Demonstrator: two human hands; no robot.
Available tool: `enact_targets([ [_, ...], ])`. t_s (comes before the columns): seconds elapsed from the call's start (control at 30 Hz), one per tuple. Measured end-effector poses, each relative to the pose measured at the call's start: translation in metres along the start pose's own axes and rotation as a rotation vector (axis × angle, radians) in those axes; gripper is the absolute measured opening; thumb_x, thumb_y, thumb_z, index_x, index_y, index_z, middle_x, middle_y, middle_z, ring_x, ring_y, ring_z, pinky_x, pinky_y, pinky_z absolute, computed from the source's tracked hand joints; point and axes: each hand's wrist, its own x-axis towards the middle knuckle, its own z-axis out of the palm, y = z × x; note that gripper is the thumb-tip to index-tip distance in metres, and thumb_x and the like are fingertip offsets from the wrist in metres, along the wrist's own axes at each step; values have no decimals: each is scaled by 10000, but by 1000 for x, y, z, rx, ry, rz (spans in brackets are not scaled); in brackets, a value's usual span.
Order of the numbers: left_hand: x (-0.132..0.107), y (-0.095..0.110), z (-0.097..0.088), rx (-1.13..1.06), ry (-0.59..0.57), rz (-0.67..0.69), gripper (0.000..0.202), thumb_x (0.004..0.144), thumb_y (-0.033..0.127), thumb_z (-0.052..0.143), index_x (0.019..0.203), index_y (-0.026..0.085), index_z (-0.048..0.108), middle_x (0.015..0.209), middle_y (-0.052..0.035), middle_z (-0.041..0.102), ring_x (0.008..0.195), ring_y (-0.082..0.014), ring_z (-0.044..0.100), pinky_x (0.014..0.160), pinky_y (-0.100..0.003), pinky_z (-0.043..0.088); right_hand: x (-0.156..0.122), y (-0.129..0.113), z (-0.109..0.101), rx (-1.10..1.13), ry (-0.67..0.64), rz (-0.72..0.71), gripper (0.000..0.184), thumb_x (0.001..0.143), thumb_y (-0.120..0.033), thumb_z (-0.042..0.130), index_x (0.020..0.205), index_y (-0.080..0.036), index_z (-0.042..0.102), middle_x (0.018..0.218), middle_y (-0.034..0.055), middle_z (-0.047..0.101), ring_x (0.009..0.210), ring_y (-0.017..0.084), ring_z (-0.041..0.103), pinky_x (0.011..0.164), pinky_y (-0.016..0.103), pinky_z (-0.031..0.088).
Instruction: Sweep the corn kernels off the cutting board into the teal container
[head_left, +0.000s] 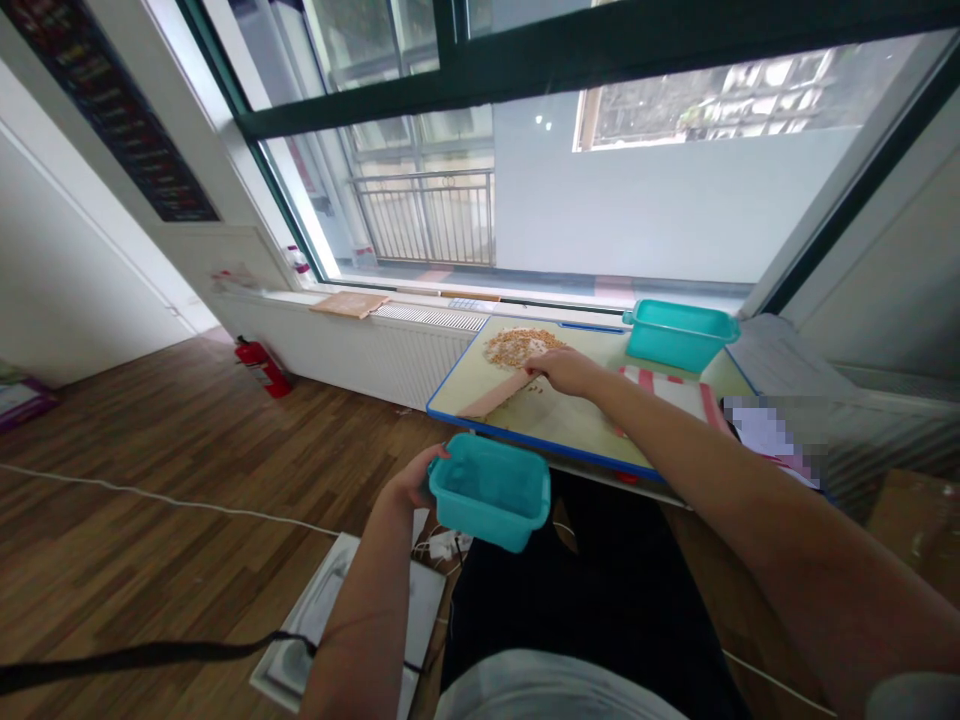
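Observation:
My left hand (417,480) grips a teal plastic bin (491,485) by its left rim, just below the table's front edge. The bin's inside looks bare. Over the tabletop, my right hand (561,370) is closed on a pinkish-tan flat strip (496,394), perhaps cardboard, slanting down to the left. Beyond the strip lies a pile of orange-yellow kernels (517,346) with whitish bits among them. A few dark grains are scattered near the strip.
The pale yellow table (577,435) has a blue edge. On its right stand a second teal bin (679,335) and a red-and-white striped item (675,395). A fire extinguisher (262,367) is on the floor at left, a white cable (187,502) crosses it, and a radiator (375,365) runs under the window.

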Motion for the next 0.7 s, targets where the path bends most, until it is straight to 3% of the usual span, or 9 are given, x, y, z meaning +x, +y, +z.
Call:
enact_targets([
  [0.1,0,5,-4,33,28,-3,420,707,373,571,1050,136,629,948,-130,721,835,-323,689,718,-449,541,1,1,3,7,1,-10,415,815,-69,420,1116,-262,631,1100,42,699,1004,191,612,860,305,383],
  [0.3,2,10,7,61,14,-8,348,732,341,552,996,130,635,817,-107,722,751,-290,685,685,-413,546,1,3,5,-10,5,-15,427,795,-63,436,1124,-249,634,1055,50,707,971,200,621,824,299,386],
  [0.53,8,8,1,53,-49,-19,413,722,354,542,1047,116,632,934,-143,729,844,-300,687,791,-430,533,-3,4,4,-1,11,-2,358,814,-90,445,1069,-245,643,1069,54,706,964,199,623,813,293,387],
  [0.7,8,8,2,84,26,-25,375,717,392,535,979,144,635,881,-129,723,788,-308,681,730,-453,536,-5,6,6,14,8,-4,377,782,-77,461,1066,-248,641,1083,48,706,1012,195,615,866,302,378],
])
